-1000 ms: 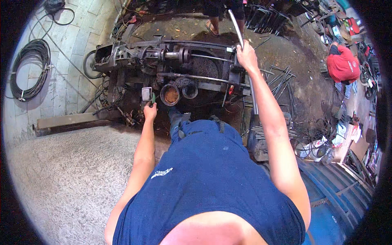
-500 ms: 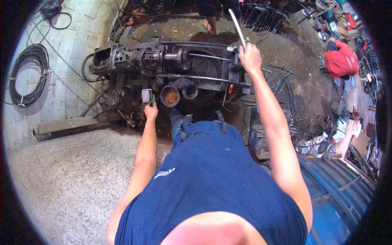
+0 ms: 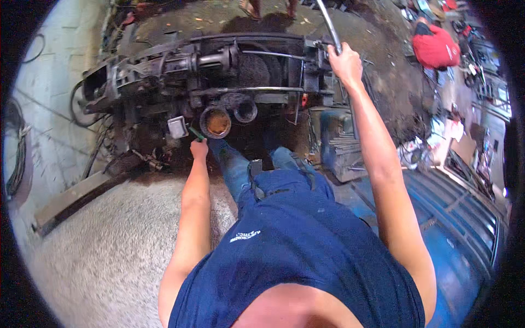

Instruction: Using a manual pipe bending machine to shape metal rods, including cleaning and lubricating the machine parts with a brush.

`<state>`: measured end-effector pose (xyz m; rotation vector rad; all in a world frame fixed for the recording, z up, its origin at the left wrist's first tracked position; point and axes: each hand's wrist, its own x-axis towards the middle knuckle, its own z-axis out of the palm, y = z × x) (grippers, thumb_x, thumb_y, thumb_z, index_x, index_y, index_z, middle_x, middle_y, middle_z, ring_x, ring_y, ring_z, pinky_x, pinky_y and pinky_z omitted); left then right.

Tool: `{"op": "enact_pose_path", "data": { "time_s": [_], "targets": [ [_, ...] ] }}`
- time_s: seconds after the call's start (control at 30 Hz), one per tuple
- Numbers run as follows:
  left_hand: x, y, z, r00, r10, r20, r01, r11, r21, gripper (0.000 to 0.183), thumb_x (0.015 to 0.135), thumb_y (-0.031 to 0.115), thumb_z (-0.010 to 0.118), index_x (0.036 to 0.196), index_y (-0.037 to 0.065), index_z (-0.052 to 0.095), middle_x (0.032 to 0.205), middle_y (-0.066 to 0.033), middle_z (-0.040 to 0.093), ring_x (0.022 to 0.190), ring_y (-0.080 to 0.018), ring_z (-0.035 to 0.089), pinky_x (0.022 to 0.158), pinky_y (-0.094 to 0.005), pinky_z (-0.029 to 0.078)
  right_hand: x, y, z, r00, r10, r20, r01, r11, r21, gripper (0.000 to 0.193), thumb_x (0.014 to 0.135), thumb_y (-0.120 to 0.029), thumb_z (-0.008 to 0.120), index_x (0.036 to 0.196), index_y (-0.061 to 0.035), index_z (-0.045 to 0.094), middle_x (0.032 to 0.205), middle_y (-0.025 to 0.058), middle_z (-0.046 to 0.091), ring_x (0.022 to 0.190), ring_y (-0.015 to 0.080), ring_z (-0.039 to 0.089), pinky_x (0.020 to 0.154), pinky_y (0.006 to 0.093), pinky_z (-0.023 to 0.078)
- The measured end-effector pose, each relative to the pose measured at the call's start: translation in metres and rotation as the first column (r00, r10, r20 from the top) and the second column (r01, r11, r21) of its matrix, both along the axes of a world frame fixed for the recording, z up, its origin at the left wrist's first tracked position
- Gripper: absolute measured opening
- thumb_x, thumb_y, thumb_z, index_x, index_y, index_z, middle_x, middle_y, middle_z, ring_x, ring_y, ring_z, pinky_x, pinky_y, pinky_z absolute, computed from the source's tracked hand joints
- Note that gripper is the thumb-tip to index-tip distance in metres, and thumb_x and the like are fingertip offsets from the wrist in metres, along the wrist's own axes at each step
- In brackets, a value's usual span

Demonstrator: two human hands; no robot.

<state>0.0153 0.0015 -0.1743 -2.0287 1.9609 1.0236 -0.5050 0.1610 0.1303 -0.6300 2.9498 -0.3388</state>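
Observation:
A big greasy black machine (image 3: 180,71) with shafts and rods stands in front of me. My right hand (image 3: 344,61) is raised and closed around a long metal lever bar (image 3: 328,22) rising from the machine's right end. My left hand (image 3: 198,147) grips a small green-handled tool (image 3: 195,133) near the machine's lower front, right beside a small grey box (image 3: 178,126) and a round rusty opening (image 3: 217,122). A second dark round opening (image 3: 245,111) sits to its right. My legs in blue trousers reach toward the machine.
A concrete slab (image 3: 104,257) lies at lower left with a long beam (image 3: 76,197) along its edge. Coiled cable (image 3: 16,158) hangs on the left wall. A blue metal surface (image 3: 465,218) is at right. A person in red (image 3: 435,46) crouches far right; another person's feet (image 3: 249,8) stand beyond the machine.
The view has moved closer to the machine. My left hand with the green tool has stayed by the rusty opening and my right hand keeps its hold on the lever bar.

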Motion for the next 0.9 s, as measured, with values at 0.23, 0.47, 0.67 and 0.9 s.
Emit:
{"op": "enact_pose_path", "data": {
  "time_s": [0.23, 0.47, 0.67, 0.9],
  "targets": [
    [-0.013, -0.013, 0.046, 0.99, -0.116, 0.086, 0.096, 0.974, 0.206, 0.049, 0.074, 0.034, 0.072, 0.103, -0.004, 0.063, 0.106, -0.0261, 0.063, 0.105, -0.0379, 0.059, 0.088, -0.0445, 0.047, 0.001, 0.0, -0.011, 0.99, 0.063, 0.129, -0.05, 0.993, -0.107, 0.045, 0.083, -0.04, 0.058, 0.104, -0.0005, 0.058, 0.092, 0.0296, 0.063, 0.093, 0.0457, 0.061, 0.082, 0.0509, 0.048],
    [0.027, 0.024, 0.137, 0.999, 0.045, 0.007, -0.045, 0.998, -0.054, 0.062, 0.078, 0.035, 0.067, 0.126, -0.002, 0.053, 0.105, -0.0221, 0.065, 0.104, -0.0338, 0.061, 0.089, -0.0399, 0.047, -0.004, 0.01, -0.007, 0.98, 0.118, 0.158, -0.081, 0.972, -0.222, 0.04, 0.085, -0.034, 0.056, 0.105, 0.0017, 0.058, 0.093, 0.0315, 0.062, 0.094, 0.0471, 0.059, 0.083, 0.0515, 0.047],
    [0.022, 0.051, 0.18, 0.995, 0.098, -0.023, -0.1, 0.975, -0.197, 0.054, 0.079, 0.031, 0.068, 0.119, -0.004, 0.057, 0.099, -0.0214, 0.067, 0.096, -0.0328, 0.064, 0.084, -0.0388, 0.048, 0.0, 0.021, -0.008, 0.981, 0.135, 0.139, -0.086, 0.947, -0.31, 0.034, 0.085, -0.032, 0.059, 0.099, -0.0006, 0.058, 0.086, 0.0284, 0.064, 0.086, 0.0466, 0.061, 0.076, 0.0531, 0.048],
    [-0.161, 0.002, 0.266, 0.842, -0.48, -0.247, 0.3, 0.797, -0.524, 0.038, 0.084, 0.021, 0.063, 0.113, -0.003, 0.061, 0.112, -0.023, 0.062, 0.103, -0.033, 0.061, 0.088, -0.0381, 0.047, 0.072, 0.098, 0.015, 0.976, -0.031, 0.217, 0.071, 0.981, -0.178, 0.031, 0.084, -0.024, 0.058, 0.103, -0.0008, 0.051, 0.082, 0.0258, 0.064, 0.08, 0.0467, 0.062, 0.071, 0.0558, 0.049]
  ]
}}
